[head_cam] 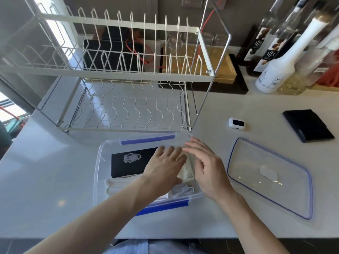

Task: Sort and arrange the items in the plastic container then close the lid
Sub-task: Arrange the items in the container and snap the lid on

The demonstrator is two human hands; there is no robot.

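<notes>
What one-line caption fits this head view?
Both hands settle a white tube inside the open plastic box, its lid lying alongside.

Single head view, wide-angle, looking forward and steeply down — close over the counter (238, 110); edges bowed

Daylight is coming in hard from the window (55, 26) at my upper left, glaring on the white counter (238, 107). Wide lens is bending edges; bottles (286, 57) at right are smearing soft.
</notes>
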